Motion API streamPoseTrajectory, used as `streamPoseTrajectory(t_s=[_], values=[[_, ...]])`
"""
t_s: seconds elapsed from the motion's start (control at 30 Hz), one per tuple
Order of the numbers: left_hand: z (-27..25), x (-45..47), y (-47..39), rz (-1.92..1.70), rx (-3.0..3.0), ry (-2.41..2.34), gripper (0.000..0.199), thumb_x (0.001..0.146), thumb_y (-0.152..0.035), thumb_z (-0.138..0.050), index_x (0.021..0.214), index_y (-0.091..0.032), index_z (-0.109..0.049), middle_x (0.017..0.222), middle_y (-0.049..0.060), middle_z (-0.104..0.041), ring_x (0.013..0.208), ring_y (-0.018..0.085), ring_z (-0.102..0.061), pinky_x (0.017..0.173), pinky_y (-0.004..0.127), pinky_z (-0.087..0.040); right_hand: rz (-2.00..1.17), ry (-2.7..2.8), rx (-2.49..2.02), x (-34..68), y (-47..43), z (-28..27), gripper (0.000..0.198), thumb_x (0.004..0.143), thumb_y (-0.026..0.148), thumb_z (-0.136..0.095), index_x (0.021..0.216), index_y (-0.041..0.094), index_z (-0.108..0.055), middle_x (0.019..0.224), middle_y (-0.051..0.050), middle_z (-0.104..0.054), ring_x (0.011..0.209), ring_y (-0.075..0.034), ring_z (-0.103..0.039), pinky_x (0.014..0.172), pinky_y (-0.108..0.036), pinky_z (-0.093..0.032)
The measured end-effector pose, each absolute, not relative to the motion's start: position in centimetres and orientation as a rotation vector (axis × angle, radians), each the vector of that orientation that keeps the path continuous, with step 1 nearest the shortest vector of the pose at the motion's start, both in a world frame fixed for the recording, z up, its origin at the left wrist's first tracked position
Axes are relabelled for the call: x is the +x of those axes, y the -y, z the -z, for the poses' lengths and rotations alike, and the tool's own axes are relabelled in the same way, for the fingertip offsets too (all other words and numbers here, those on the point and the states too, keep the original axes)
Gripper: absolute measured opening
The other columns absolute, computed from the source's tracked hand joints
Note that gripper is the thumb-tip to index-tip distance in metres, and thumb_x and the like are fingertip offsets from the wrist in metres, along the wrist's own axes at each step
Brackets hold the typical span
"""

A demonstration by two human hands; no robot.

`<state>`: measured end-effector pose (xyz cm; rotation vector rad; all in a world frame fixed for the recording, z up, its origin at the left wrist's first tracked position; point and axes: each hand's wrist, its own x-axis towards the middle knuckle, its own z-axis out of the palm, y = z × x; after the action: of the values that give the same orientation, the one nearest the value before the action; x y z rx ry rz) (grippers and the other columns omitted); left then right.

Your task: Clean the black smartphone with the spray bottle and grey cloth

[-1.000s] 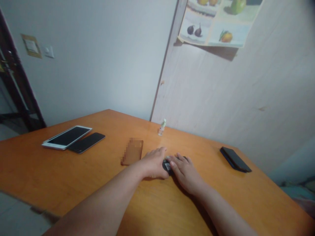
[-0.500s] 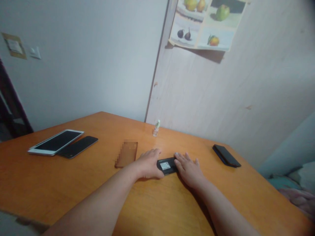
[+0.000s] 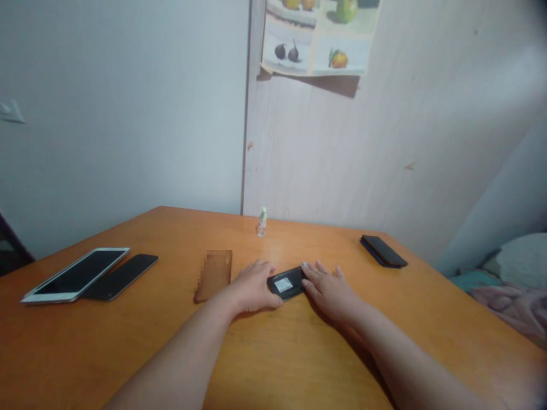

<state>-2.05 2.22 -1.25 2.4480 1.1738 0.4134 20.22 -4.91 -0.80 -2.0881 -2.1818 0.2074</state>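
A black phone-like slab (image 3: 296, 278) with a white label on its upper face lies tilted slightly on the wooden table. My left hand (image 3: 253, 289) clasps its left end, thumb at the near edge and fingers toward the far edge. Over the right end lies my right hand (image 3: 325, 291), palm down, with the thumb side against the slab and the other fingers spread outward. Both ends of the slab are partly covered by my hands. Just left of my left hand is a flat brown case (image 3: 217, 274), partly blurred by pixelation.
A white tablet (image 3: 79, 274) and a dark phone (image 3: 123, 277) overlap on the left. A small clear bottle (image 3: 262, 223) stands near the back edge of the table (image 3: 282, 353). Another dark flat case (image 3: 382, 251) lies at right. Fruit pictures (image 3: 318, 40) hang on the wall.
My view has turned a little right, so the objects sit farther left in the picture. The slab is tilted more, its right end farther away. Both hands stay at its ends.
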Motion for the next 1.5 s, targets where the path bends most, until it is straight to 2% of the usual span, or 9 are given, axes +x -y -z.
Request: streamPoseTrajectory(t_s=[0.2, 0.3, 0.37, 0.57, 0.73, 0.93, 1.1, 1.33, 1.5], values=[[0.3, -2.1, -1.7, -0.350, 2.479, -1.156, 0.046, 0.062, -0.043, -0.073, 0.104, -0.025, -0.066, 0.102, 0.005, -0.061, 0.093, 0.023, -0.062, 0.078, 0.028, -0.050, -0.224, 2.337, -1.772, 19.8, 5.6, 0.6, 0.042, 0.096, 0.030, -0.044, 0.136, 0.033, -0.057, 0.144, -0.003, -0.054, 0.139, -0.027, -0.040, 0.116, -0.057, -0.018], [0.1, -2.1, -1.6, -0.314, 2.458, -1.156, 0.045, 0.063, -0.042, -0.072, 0.105, -0.026, -0.068, 0.102, 0.005, -0.061, 0.094, 0.024, -0.062, 0.078, 0.028, -0.050, -0.164, 2.084, -1.900, 21.2, 4.6, 0.8, 0.038, 0.092, 0.022, -0.045, 0.121, 0.029, -0.068, 0.123, -0.004, -0.070, 0.117, -0.024, -0.062, 0.105, -0.043, -0.039], [0.2, -2.2, -1.7, -0.317, 2.451, -1.145, 0.045, 0.064, -0.041, -0.072, 0.106, -0.026, -0.068, 0.102, 0.005, -0.060, 0.093, 0.023, -0.062, 0.078, 0.028, -0.049, -0.205, 1.923, -1.923, 22.1, 3.9, 1.1, 0.035, 0.092, 0.023, -0.045, 0.114, 0.025, -0.072, 0.111, -0.005, -0.074, 0.103, -0.023, -0.067, 0.093, -0.035, -0.047], [1.2, -2.2, -2.2, -0.402, 2.446, -1.100, 0.045, 0.062, -0.040, -0.072, 0.105, -0.027, -0.068, 0.099, 0.004, -0.059, 0.091, 0.022, -0.061, 0.076, 0.027, -0.049, -0.246, 1.779, -1.891, 22.5, 2.8, 1.9, 0.026, 0.090, 0.025, -0.050, 0.106, 0.021, -0.070, 0.098, -0.005, -0.073, 0.089, -0.020, -0.065, 0.079, -0.029, -0.047], [1.2, -2.1, -2.2, -0.392, 2.457, -1.116, 0.043, 0.062, -0.042, -0.072, 0.103, -0.026, -0.069, 0.099, 0.004, -0.059, 0.090, 0.023, -0.061, 0.075, 0.027, -0.049, -0.099, 1.865, -2.047, 21.5, 3.0, 1.6, 0.023, 0.090, 0.020, -0.051, 0.102, 0.020, -0.070, 0.100, -0.007, -0.065, 0.093, -0.019, -0.061, 0.081, -0.027, -0.043], [1.4, -2.1, -2.3, -0.399, 2.477, -1.121, 0.044, 0.063, -0.043, -0.071, 0.103, -0.025, -0.069, 0.099, 0.005, -0.060, 0.091, 0.023, -0.061, 0.077, 0.028, -0.049, -0.132, 2.175, -1.771, 19.9, 4.2, 0.8, 0.026, 0.096, 0.027, -0.048, 0.099, 0.021, -0.073, 0.095, -0.006, -0.063, 0.089, -0.017, -0.059, 0.079, -0.025, -0.043], [1.7, -2.1, -2.5, -0.409, 2.477, -1.101, 0.041, 0.064, -0.045, -0.071, 0.101, -0.027, -0.069, 0.100, 0.004, -0.059, 0.089, 0.022, -0.061, 0.073, 0.027, -0.048, 0.003, 1.955, -2.107, 21.4, 3.4, 0.6, 0.026, 0.094, 0.023, -0.047, 0.091, 0.016, -0.071, 0.091, -0.009, -0.063, 0.087, -0.020, -0.059, 0.074, -0.028, -0.041], [1.6, -2.2, -2.6, -0.404, 2.476, -1.111, 0.045, 0.063, -0.044, -0.072, 0.104, -0.025, -0.068, 0.098, 0.004, -0.059, 0.089, 0.022, -0.061, 0.075, 0.027, -0.048, -0.073, 2.037, -1.863, 19.9, 3.9, 1.5, 0.022, 0.091, 0.016, -0.047, 0.103, 0.019, -0.065, 0.098, -0.005, -0.063, 0.087, -0.015, -0.059, 0.077, -0.023, -0.042], [1.5, -2.0, -2.4, -0.399, 2.466, -1.101, 0.041, 0.064, -0.044, -0.071, 0.101, -0.026, -0.069, 0.097, 0.004, -0.059, 0.087, 0.021, -0.060, 0.072, 0.026, -0.048, 0.022, 1.969, -2.017, 20.7, 3.3, 1.4, 0.025, 0.091, 0.014, -0.045, 0.099, 0.016, -0.069, 0.101, -0.010, -0.064, 0.093, -0.019, -0.059, 0.082, -0.026, -0.042]])
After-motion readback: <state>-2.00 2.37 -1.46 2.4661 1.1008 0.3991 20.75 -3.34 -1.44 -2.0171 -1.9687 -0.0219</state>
